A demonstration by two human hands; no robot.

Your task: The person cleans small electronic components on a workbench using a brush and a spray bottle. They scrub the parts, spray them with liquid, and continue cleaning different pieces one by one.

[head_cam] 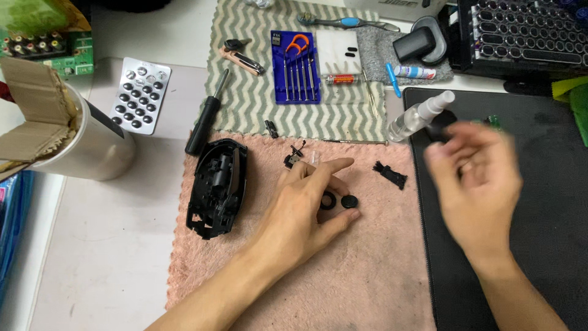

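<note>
My left hand (306,205) rests on a pink cloth (343,276), fingers apart, thumb and forefinger around a small black ring (329,201). A small black disc (350,201) lies just right of the ring. My right hand (478,178) hovers blurred over a black mat (551,245), fingers spread, nothing visible in it. An opened black mouse shell (217,187) lies on the left part of the pink cloth. Small black parts sit near the cloth's far edge: one (294,156) above my left hand, one (390,173) to its right.
A clear spray bottle (416,116) lies between the cloths. On the zigzag cloth (251,104) are a blue screwdriver set (296,67), a black screwdriver (205,119) and tubes. A blister pack (141,95), a cup with cardboard (79,135) and a keyboard (527,34) stand around.
</note>
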